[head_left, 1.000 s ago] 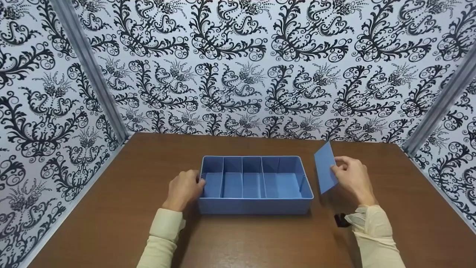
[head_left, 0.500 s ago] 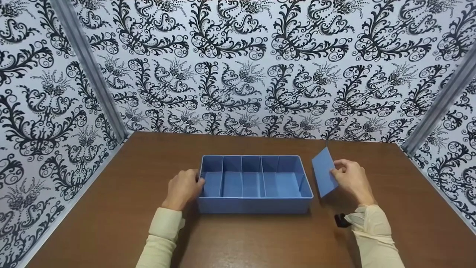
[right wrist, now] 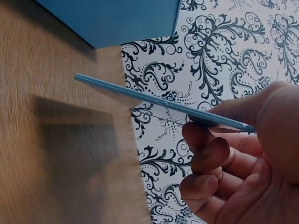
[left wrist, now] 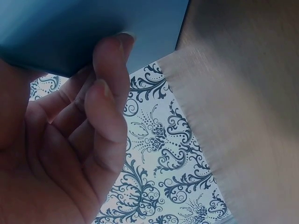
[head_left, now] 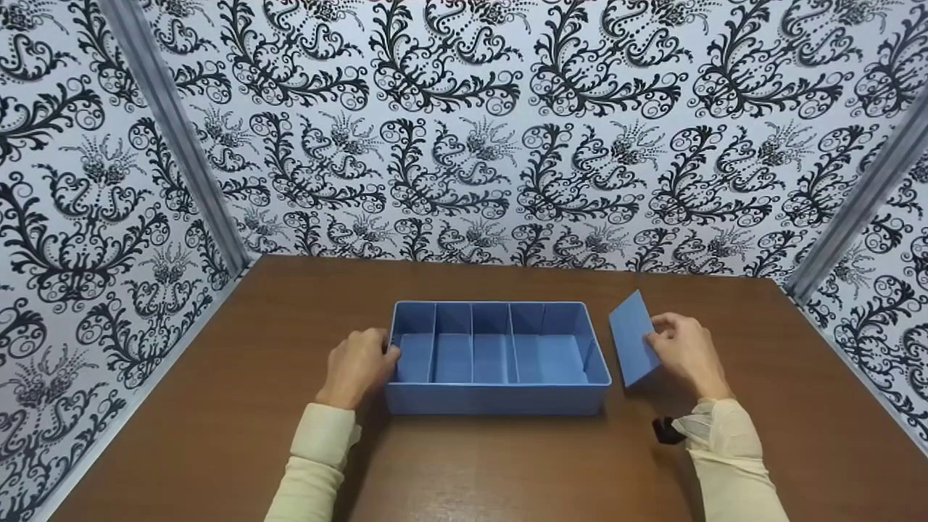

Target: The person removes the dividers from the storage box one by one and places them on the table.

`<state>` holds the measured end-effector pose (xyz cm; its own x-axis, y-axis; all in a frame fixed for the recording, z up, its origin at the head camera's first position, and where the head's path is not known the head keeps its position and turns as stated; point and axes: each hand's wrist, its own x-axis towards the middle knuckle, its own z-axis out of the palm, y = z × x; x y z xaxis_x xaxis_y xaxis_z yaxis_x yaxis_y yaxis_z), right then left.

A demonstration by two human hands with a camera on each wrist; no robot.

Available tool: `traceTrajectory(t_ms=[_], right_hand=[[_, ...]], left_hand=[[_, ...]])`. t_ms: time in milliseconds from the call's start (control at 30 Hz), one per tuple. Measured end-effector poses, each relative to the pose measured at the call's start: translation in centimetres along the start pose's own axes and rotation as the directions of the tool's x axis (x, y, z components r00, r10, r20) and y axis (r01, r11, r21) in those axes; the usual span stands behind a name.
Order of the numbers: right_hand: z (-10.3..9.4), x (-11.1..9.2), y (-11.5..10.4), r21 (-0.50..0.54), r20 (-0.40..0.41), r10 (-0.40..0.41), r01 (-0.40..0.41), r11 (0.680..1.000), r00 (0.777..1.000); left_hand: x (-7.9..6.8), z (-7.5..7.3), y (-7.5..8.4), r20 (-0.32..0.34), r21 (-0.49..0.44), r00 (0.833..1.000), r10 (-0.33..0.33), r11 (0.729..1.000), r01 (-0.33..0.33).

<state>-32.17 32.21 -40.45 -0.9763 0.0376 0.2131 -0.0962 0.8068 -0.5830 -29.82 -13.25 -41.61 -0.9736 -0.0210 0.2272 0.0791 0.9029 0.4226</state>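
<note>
A blue plastic divider box (head_left: 496, 400) sits on the table, with upright partitions making several compartments. My left hand (head_left: 357, 366) grips its left end wall, thumb over the rim; in the left wrist view, fingertips press against the box's outer wall (left wrist: 156, 32). To the right of the box, my right hand (head_left: 689, 354) pinches a thin flat blue panel (head_left: 633, 341) between thumb and fingers. The panel stands tilted, apart from the box. Edge-on in the right wrist view, the panel (right wrist: 159, 101) casts a shadow on the table and appears raised off it.
The brown wooden table (head_left: 464, 464) runs back to a patterned black-and-white wall (head_left: 464, 145). Similar walls close in both sides. A small black object (head_left: 667, 430) sits at the right sleeve's cuff.
My right hand and the panel have come down slightly, toward me. The left hand keeps its grip on the box, which stays in place.
</note>
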Motion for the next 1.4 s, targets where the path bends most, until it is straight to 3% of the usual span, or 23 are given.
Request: traceTrajectory(t_ms=[1400], right_hand=[[1.1, 0.2, 2.8, -0.052, 0.092, 0.115, -0.11, 0.993, 0.989]], left_hand=[[-0.1, 0.0, 0.0, 0.009, -0.015, 1.0, 0.0, 1.0, 0.0]])
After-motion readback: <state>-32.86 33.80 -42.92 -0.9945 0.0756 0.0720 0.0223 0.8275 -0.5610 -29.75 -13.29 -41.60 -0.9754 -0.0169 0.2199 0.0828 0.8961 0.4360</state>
